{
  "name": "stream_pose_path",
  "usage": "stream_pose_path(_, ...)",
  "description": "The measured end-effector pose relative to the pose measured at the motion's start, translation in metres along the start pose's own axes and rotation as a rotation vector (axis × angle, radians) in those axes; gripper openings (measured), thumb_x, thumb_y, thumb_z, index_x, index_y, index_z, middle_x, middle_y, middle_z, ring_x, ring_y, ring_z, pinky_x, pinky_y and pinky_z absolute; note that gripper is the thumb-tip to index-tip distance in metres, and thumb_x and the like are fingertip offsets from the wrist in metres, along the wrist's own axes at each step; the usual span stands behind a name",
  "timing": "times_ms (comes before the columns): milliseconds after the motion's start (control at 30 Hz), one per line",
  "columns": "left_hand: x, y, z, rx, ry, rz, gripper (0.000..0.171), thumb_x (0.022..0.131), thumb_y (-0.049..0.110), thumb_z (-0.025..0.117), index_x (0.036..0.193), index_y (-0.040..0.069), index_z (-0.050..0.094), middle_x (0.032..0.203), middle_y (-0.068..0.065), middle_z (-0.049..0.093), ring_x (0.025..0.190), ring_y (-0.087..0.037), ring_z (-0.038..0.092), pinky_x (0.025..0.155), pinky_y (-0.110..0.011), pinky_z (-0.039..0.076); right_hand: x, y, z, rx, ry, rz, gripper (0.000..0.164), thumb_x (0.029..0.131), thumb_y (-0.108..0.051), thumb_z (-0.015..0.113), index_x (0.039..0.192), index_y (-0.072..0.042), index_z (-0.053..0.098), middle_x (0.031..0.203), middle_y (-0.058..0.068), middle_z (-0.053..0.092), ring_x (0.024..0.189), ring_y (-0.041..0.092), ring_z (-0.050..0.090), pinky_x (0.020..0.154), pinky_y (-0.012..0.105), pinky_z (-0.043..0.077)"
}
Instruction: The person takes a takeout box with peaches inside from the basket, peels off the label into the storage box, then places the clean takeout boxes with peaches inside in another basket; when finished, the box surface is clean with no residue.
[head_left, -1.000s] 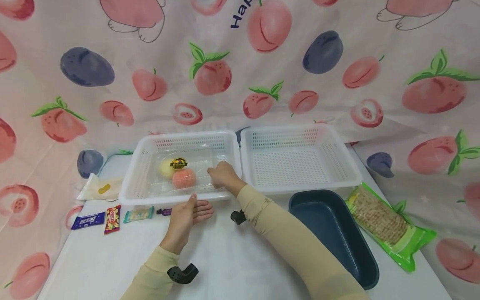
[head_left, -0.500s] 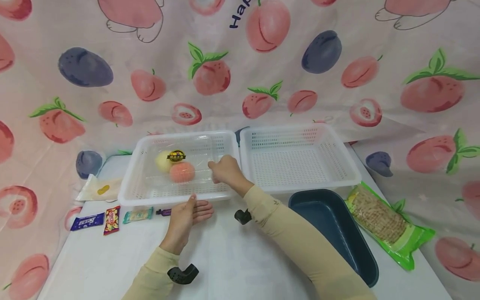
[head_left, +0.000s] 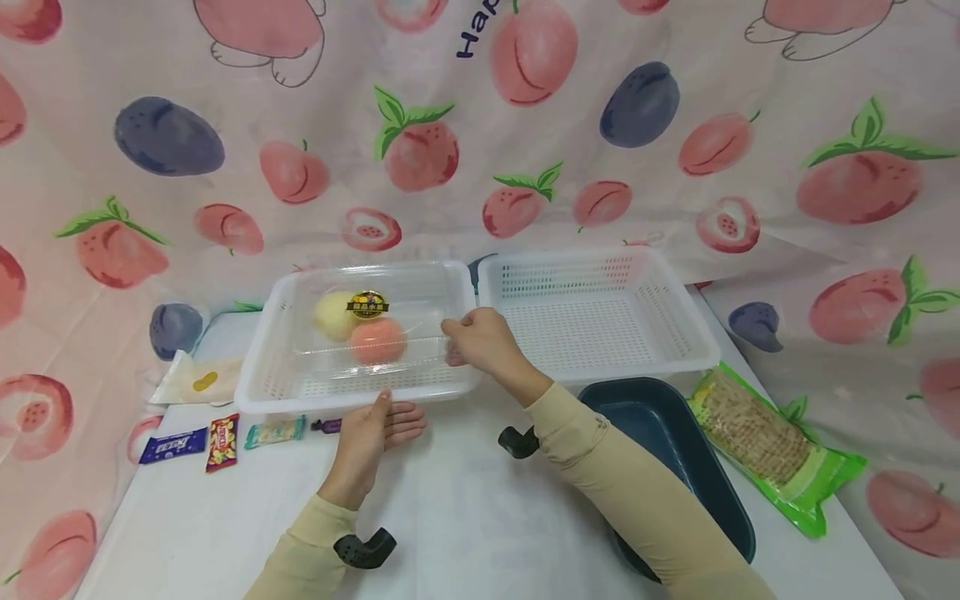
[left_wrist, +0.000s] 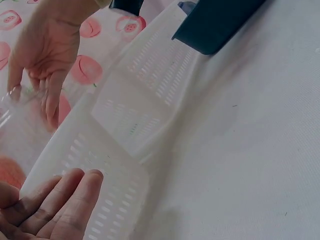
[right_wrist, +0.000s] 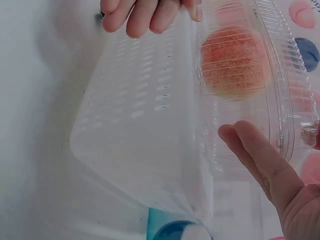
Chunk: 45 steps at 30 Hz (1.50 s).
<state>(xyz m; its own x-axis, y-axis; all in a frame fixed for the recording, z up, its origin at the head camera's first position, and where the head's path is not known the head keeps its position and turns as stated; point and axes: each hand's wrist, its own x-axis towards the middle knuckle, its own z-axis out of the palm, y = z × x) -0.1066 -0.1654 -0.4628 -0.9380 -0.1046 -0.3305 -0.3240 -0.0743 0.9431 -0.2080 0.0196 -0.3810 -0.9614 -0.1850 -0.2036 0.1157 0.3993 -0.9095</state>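
In the head view a clear plastic fruit box (head_left: 423, 308) with a black-and-gold label sits tilted at the top of the left white basket (head_left: 251, 379). Inside it lie a pale yellow round fruit (head_left: 332, 315) and an orange-pink round fruit (head_left: 378, 341). My right hand (head_left: 487, 340) pinches the box's right end between thumb and fingers. In the right wrist view the box's ridged edge runs beside that hand (right_wrist: 280, 175). My left hand (head_left: 370, 446) is at the basket's front, fingers straight and thumb up by the rim; contact there is unclear.
A second white basket (head_left: 585, 333) stands right of the first. Before it is a dark blue basin (head_left: 675, 450), partly under my right sleeve. A green-ended packet (head_left: 765, 437) lies at far right. Small wrapped snacks (head_left: 222, 442) and a white packet (head_left: 198, 379) lie left.
My right hand has moved right and slightly up, raising the fruit box out of the left basket's bottom toward its rim. My left hand has stayed in place.
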Motion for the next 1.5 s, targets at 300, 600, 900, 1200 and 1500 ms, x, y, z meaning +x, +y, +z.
stream_pose_path(300, 0.001, 0.0, 0.0, -0.003, -0.01, 0.01, 0.06, 0.116, 0.034, 0.037, 0.122, -0.02, 0.064, 0.114, -0.031, 0.074, 0.093, -0.023, 0.08, 0.085, -0.033, 0.065, -0.025, 0.008, -0.031, 0.036, 0.035, 0.0, 0.032, 0.103, -0.022, 0.06, 0.107, 0.007, 0.071, 0.088, 0.015, 0.074, 0.072, 0.017, 0.076, 0.069, 0.028, 0.066)
stream_pose_path(600, -0.001, -0.001, 0.001, -0.003, -0.009, 0.001, 0.056, 0.116, 0.031, 0.036, 0.122, -0.018, 0.063, 0.11, -0.026, 0.076, 0.091, -0.021, 0.08, 0.084, -0.033, 0.066, -0.051, 0.025, -0.057, 0.047, 0.065, -0.013, 0.032, 0.103, -0.021, 0.058, 0.106, 0.009, 0.071, 0.093, 0.019, 0.075, 0.073, 0.015, 0.076, 0.07, 0.031, 0.067)
stream_pose_path(900, 0.001, -0.002, 0.001, -0.017, -0.021, 0.05, 0.039, 0.116, 0.026, 0.037, 0.139, 0.0, 0.053, 0.113, -0.021, 0.076, 0.092, -0.022, 0.079, 0.086, -0.038, 0.066, -0.08, 0.046, -0.08, 0.011, 0.074, -0.003, 0.034, 0.102, -0.021, 0.059, 0.113, 0.009, 0.068, 0.081, 0.011, 0.075, 0.076, 0.016, 0.076, 0.074, 0.032, 0.066)
stream_pose_path(1200, -0.002, -0.003, -0.002, 0.094, 0.055, 0.025, 0.041, 0.111, 0.026, 0.05, 0.126, -0.008, 0.067, 0.119, -0.012, 0.075, 0.114, -0.021, 0.069, 0.086, -0.024, 0.057, -0.113, 0.068, -0.093, -0.052, 0.103, 0.005, 0.032, 0.102, -0.019, 0.06, 0.116, 0.008, 0.069, 0.087, 0.01, 0.078, 0.077, 0.014, 0.075, 0.07, 0.027, 0.064)
stream_pose_path(1500, -0.002, -0.003, -0.003, 0.12, 0.067, 0.038, 0.058, 0.112, 0.044, 0.043, 0.08, 0.005, 0.073, 0.088, -0.004, 0.074, 0.106, -0.021, 0.065, 0.086, -0.028, 0.052, -0.15, 0.078, -0.098, -0.054, 0.122, 0.005, 0.028, 0.103, -0.016, 0.062, 0.118, 0.006, 0.069, 0.086, 0.009, 0.077, 0.08, 0.014, 0.073, 0.072, 0.03, 0.065)
